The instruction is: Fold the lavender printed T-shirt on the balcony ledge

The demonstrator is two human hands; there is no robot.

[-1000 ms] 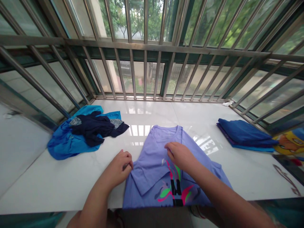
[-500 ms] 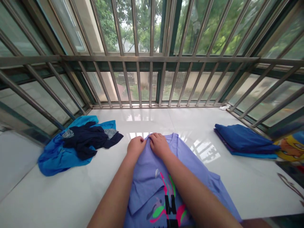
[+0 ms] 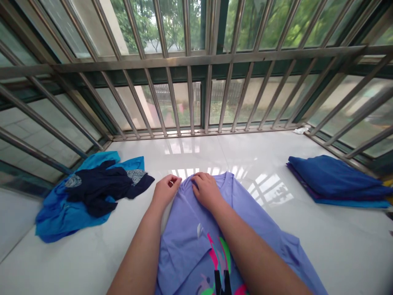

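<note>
Head view: your left hand [image 3: 166,191] and right hand [image 3: 206,190] sit at the neckline of a lavender T-shirt [image 3: 181,241], which lies on a glossy white worktop [image 3: 322,233] with its collar away from you and its lower part running out of frame towards you. Your left fingers curl narrowly at the shirt's edge beside the collar, and you cannot tell whether they pinch any cloth. Your right fingers press on the fabric just below the neckline, with no clear grip.

The slick worktop is the main risk: a sideways push could slide the whole shirt. Uneven pressure from your hands could also skew the neckline, and your forearms, lying over the shirt, could drag the doubled layer on its left side out of line. The shirt looks like thin, soft knit with a few loose ripples, and your right forearm partly hides its pink, green and black print. A crumpled bright-blue garment [image 3: 58,217] and a navy garment [image 3: 98,184] lie to the left, and a stack of folded blue clothes [image 3: 331,176] lies well off to the right.
</note>
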